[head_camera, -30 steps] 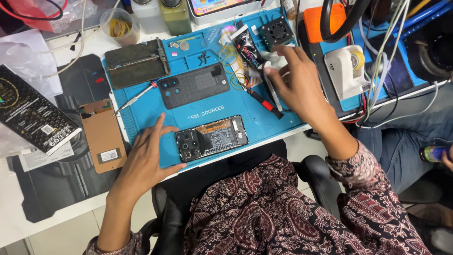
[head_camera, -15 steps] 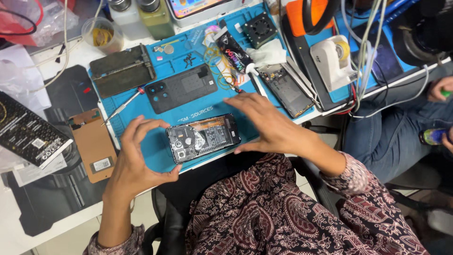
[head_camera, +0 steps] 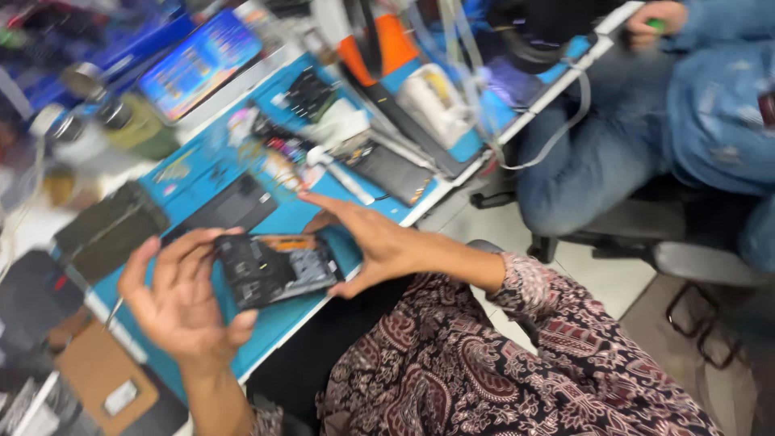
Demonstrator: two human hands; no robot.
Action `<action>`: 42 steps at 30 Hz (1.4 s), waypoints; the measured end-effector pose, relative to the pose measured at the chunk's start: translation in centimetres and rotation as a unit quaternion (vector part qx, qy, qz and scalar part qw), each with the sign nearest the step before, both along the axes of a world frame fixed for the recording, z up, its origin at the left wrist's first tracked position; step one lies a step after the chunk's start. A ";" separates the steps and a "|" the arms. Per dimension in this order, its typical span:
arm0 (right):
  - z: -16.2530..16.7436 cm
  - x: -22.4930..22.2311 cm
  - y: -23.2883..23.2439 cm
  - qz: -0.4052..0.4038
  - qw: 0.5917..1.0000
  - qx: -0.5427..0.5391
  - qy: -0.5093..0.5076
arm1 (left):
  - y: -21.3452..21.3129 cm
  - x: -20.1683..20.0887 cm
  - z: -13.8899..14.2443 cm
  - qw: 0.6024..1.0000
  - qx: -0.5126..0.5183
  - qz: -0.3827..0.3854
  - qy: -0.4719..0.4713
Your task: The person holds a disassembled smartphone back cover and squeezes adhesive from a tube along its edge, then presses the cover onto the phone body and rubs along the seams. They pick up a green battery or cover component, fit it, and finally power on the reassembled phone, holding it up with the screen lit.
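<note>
Brown cardboard box (head_camera: 101,379) lies at the lower left of a crowded repair bench, beside a blue work mat (head_camera: 278,319) strewn with parts. On the mat sit a dark phone back cover (head_camera: 230,206), another phone (head_camera: 391,171) further right, and a white pen-like tool (head_camera: 339,173); a lit tablet (head_camera: 200,64) leans behind them, all blurred. Above the mat's near edge, the left hand (head_camera: 186,303) grips an opened phone (head_camera: 274,266), its circuitry facing up, fingers curled over the phone's left end and thumb pressed under its lower edge. The right hand (head_camera: 371,242) meets the phone's right end, fingers stretched out flat and close together along its upper corner, thumb under the lower corner. Patterned sleeve (head_camera: 549,299) trails right. At far right another person in denim (head_camera: 702,105) sits in a chair (head_camera: 638,238), well apart.
</note>
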State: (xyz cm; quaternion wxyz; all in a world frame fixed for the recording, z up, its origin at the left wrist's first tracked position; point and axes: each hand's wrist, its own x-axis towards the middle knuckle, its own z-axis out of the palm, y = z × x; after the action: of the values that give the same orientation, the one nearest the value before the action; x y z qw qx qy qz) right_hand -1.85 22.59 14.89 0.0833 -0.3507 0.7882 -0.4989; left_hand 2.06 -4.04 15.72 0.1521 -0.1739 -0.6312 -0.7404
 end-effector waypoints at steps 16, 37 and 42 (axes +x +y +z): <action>4.5 10.6 1.1 -0.330 0.923 -0.195 -0.028 | 15.2 -1.6 2.1 0.900 0.384 -0.200 -0.060; 4.3 6.2 5.0 -0.202 0.935 -0.228 -0.184 | 14.2 -5.5 1.6 0.805 0.467 -0.270 -0.247; 5.4 1.8 8.4 -0.242 0.967 -0.075 -0.018 | 14.5 -5.1 2.3 0.790 0.477 -0.251 -0.293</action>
State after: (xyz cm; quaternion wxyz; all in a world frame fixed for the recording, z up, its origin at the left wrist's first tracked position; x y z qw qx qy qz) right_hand -0.08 31.01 20.33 -0.0522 -0.1457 0.8085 -0.5678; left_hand -3.01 10.44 18.00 -0.1675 -0.0066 -0.1460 -0.9750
